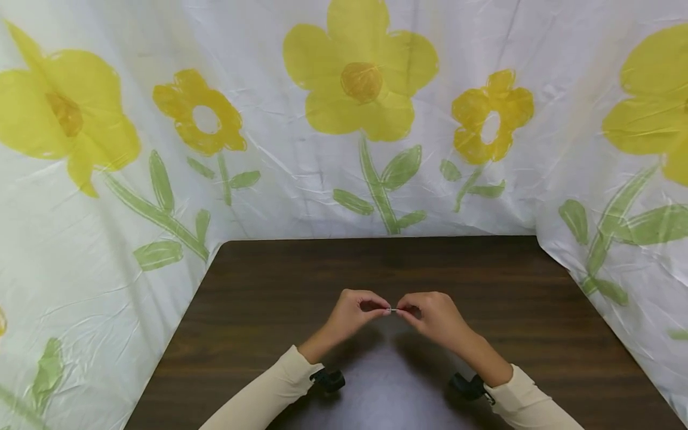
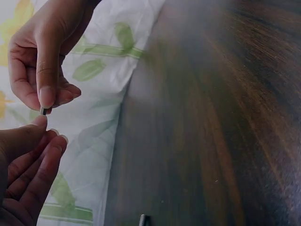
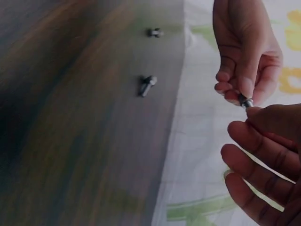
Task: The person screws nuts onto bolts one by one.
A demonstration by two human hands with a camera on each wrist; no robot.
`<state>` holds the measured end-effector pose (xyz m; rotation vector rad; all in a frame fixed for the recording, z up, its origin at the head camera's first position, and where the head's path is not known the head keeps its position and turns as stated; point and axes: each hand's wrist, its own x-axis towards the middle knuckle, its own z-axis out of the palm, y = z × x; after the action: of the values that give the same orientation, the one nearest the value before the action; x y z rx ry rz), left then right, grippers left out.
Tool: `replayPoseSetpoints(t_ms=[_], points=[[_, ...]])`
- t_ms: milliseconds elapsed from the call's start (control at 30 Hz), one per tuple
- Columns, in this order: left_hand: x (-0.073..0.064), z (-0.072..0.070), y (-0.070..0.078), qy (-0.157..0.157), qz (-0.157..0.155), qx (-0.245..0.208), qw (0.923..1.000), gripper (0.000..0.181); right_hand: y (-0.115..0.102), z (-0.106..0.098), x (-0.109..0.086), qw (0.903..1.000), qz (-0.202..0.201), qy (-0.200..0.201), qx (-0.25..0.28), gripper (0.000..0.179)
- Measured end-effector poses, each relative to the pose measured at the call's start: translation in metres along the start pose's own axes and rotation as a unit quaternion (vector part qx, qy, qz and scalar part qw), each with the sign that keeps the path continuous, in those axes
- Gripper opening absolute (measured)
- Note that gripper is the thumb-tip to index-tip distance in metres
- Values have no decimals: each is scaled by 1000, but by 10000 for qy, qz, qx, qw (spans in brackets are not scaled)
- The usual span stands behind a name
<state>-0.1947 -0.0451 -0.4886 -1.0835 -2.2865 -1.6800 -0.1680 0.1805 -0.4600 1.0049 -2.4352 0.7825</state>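
A small metal bolt (image 3: 247,103) is held between the two hands above the table. My left hand (image 1: 346,313) pinches one end between thumb and fingertips; the right wrist view shows a wider part there. From the other side my right hand (image 1: 441,319) pinches the opposite end with thumb and index finger, its remaining fingers (image 3: 251,157) loosely bent. Fingertips cover most of the bolt. On the table, the right wrist view shows a second bolt (image 3: 148,85) and a shorter metal piece (image 3: 154,32), perhaps a bolt with a nut.
The dark wood-grain table (image 1: 269,275) stretches under both hands. A white curtain (image 1: 269,197) with yellow flowers hangs along its back and sides. At the left wrist view's bottom edge, a threaded metal piece (image 2: 143,220) is partly cut off. Each wrist wears a black camera (image 1: 329,380).
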Motion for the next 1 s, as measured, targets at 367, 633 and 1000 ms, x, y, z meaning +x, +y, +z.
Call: replayPoseSetpoints(t_ms=[367,633,1000], points=[[2,21,-9,-493,-426,685,9955,4,12,5,-10,9933,377,-1004,-423,11],[-8,34,-10,-801,-921,1254,9846,4,24,20,-20,9903,44,-1291,-522,13],[-10,39,-13,-833,-1107,1528,9785,4,35,32,-27,9867,147,-1427,-765,11]])
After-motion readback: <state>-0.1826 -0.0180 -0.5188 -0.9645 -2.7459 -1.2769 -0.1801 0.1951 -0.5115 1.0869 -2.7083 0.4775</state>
